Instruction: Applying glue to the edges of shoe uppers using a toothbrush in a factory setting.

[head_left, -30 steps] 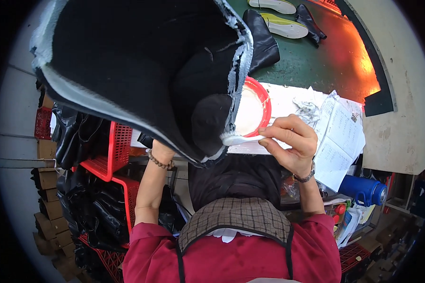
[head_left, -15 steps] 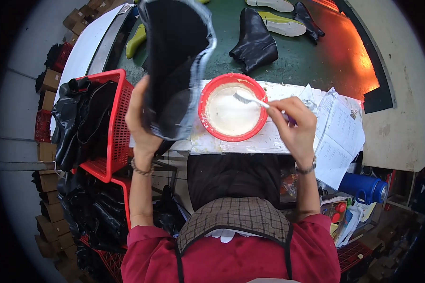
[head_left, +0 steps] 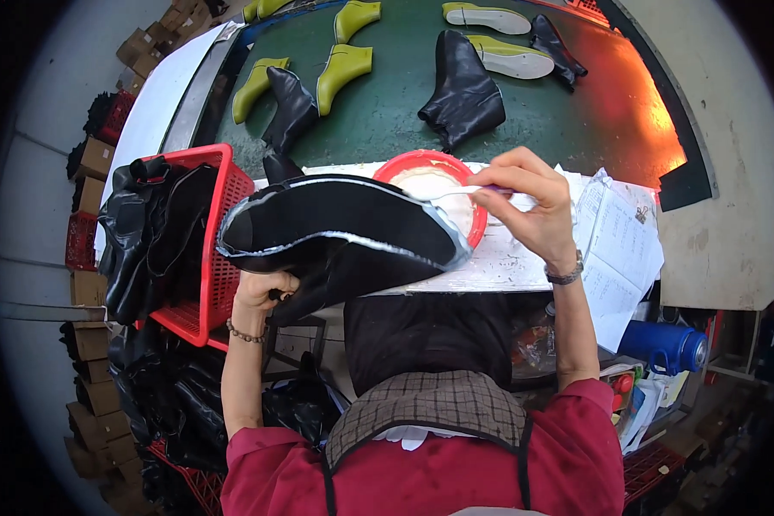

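Observation:
A black boot upper (head_left: 344, 211) is tilted with its open bottom edge facing up, and a whitish band runs along that edge. My left hand (head_left: 265, 291) is closed around its lower left part. Pinched in my right hand (head_left: 531, 199) is a white toothbrush (head_left: 466, 189) with some purple on the handle. The brush head is at the upper's far right edge, and its bristles are hard to make out. Behind and partly covered by the upper stands a red bowl (head_left: 482, 225) of white, creamy paste (head_left: 430, 181).
A red basket (head_left: 218, 232) of black boot uppers stands at left. On the green tabletop (head_left: 378, 120) lie yellow-green shoe lasts (head_left: 344, 77) and a black boot upper (head_left: 462, 90). Written papers (head_left: 619, 232) and a blue flask (head_left: 662, 344) are at right.
My left hand has lowered the upper and turned it sideways, with its edge now in front of the bowl. The toothbrush has left the paste and come to that edge.

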Demonstrator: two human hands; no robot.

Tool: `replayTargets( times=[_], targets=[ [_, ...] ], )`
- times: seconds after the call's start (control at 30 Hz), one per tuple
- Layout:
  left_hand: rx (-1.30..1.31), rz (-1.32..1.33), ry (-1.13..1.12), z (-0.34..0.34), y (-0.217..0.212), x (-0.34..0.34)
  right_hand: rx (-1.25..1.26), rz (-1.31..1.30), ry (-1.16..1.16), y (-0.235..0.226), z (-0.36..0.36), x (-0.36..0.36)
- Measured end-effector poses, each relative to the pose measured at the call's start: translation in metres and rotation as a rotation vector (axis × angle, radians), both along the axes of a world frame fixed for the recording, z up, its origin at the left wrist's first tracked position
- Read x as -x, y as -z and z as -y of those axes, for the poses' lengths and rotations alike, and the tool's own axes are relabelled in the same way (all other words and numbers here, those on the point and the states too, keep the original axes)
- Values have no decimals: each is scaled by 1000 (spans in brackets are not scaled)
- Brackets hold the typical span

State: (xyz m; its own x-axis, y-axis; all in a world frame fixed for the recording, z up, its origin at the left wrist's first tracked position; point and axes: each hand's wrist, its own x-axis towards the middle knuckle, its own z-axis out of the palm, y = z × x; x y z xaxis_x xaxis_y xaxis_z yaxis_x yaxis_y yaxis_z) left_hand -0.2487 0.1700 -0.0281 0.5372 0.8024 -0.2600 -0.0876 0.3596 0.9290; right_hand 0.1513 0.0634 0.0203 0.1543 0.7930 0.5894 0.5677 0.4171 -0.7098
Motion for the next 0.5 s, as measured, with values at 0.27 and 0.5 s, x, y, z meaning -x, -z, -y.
replayTargets(
  times=[0.27,0.5],
  targets=[
    [-9,223,91,-9,18,4,65,-19,-56,6,11,-7],
    [17,228,147,3,15,-15,-13,93,-177,-16,-10,9]
  ],
)
